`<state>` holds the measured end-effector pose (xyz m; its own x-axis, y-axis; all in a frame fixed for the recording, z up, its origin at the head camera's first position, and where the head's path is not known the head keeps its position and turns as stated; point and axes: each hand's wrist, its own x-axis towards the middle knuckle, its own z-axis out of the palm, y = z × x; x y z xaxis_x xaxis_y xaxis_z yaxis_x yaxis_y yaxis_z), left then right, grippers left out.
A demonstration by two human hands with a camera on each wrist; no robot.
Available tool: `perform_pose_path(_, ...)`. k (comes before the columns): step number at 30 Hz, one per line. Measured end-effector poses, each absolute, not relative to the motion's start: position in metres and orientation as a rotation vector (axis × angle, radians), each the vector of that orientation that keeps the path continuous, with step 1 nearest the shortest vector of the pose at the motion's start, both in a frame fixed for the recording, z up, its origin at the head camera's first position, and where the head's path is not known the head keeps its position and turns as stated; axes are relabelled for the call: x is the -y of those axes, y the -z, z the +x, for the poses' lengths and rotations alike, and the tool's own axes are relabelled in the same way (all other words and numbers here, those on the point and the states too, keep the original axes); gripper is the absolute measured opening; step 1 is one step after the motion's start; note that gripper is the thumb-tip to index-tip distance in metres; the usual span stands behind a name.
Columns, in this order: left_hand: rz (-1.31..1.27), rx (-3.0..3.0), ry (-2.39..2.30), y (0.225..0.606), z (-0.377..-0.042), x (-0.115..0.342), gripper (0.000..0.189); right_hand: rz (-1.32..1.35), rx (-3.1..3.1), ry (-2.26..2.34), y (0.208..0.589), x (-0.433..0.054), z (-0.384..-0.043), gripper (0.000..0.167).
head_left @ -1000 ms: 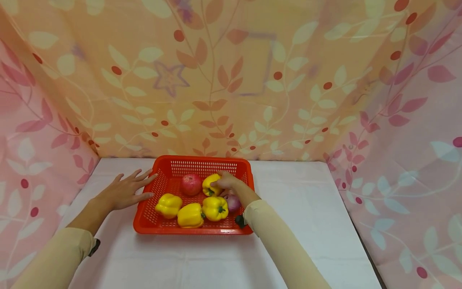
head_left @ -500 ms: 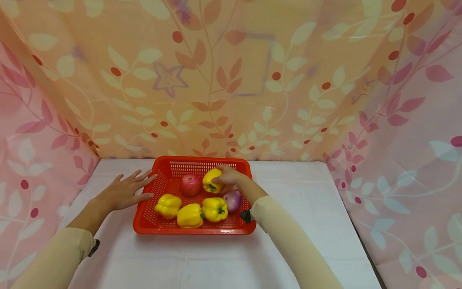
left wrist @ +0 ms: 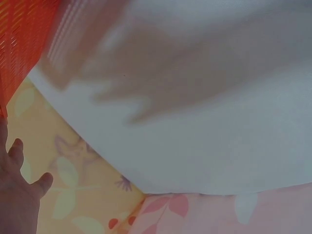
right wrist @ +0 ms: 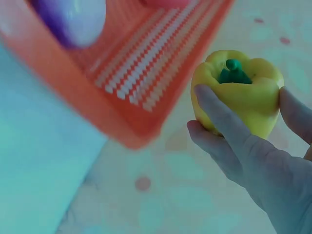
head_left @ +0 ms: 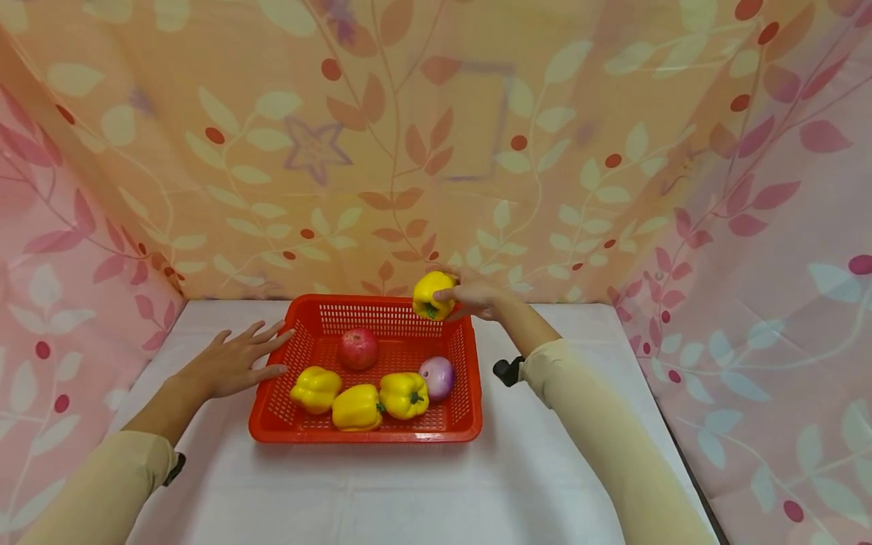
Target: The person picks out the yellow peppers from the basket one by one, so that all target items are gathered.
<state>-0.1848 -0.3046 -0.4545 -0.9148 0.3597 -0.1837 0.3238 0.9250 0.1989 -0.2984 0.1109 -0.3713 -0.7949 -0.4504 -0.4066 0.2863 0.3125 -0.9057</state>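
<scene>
My right hand (head_left: 475,295) grips a yellow bell pepper (head_left: 433,295) over the back right corner of a red plastic basket (head_left: 368,437). The right wrist view shows that bell pepper (right wrist: 239,105) between thumb and fingers, its green stem towards the camera. Spread fingers of my left hand (head_left: 235,362) rest at the basket's left rim; part of this hand (left wrist: 19,187) shows in the left wrist view. Inside the basket, three more yellow bell peppers (head_left: 357,409) lie along the front. A red pomegranate (head_left: 359,349) sits behind them, and a purple onion (head_left: 437,378) lies at the right.
The basket stands on a table with a white cloth (head_left: 545,454), near its back edge. Floral curtains (head_left: 436,151) enclose the table at the back and both sides. White cloth extends to the right of the basket and in front of it.
My right hand has lifted the yellow bell pepper from the basket's back right area and carried it up and to the right. The onion is now uncovered. My left hand has stayed put.
</scene>
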Motion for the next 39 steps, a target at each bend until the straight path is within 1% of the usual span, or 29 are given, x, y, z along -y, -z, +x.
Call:
perform_pose_path(5, 0.507, -2.864, -0.256, 0.454, -0.183, 0.305, 0.079, -0.108, -2.017, 1.541, 0.352, -0.133, -0.305, 0.078)
perform_pose_path(11, 0.496, -2.856, -0.272, 0.456, -0.183, 0.304, 0.079, -0.058, -2.098, 1.523, 0.348, -0.167, -0.311, 0.078)
perform_pose_path(17, 0.499, -2.851, -0.277, 0.457, -0.184, 0.304, 0.079, 0.008, -2.097, 1.56, 0.365, -0.21, -0.313, 0.075)
perform_pose_path(23, 0.502, -2.85, -0.277, 0.456, -0.185, 0.304, 0.079, 0.082, -2.11, 1.567, 0.386, -0.251, -0.311, 0.077)
perform_pose_path(29, 0.499, -2.848, -0.286, 0.455, -0.184, 0.303, 0.079, 0.107, -2.143, 1.538, 0.401, -0.283, -0.303, 0.07)
perform_pose_path(39, 0.499, -2.852, -0.286, 0.456, -0.184, 0.304, 0.079, 0.223, -2.172, 1.516, 0.419, -0.322, -0.286, 0.078)
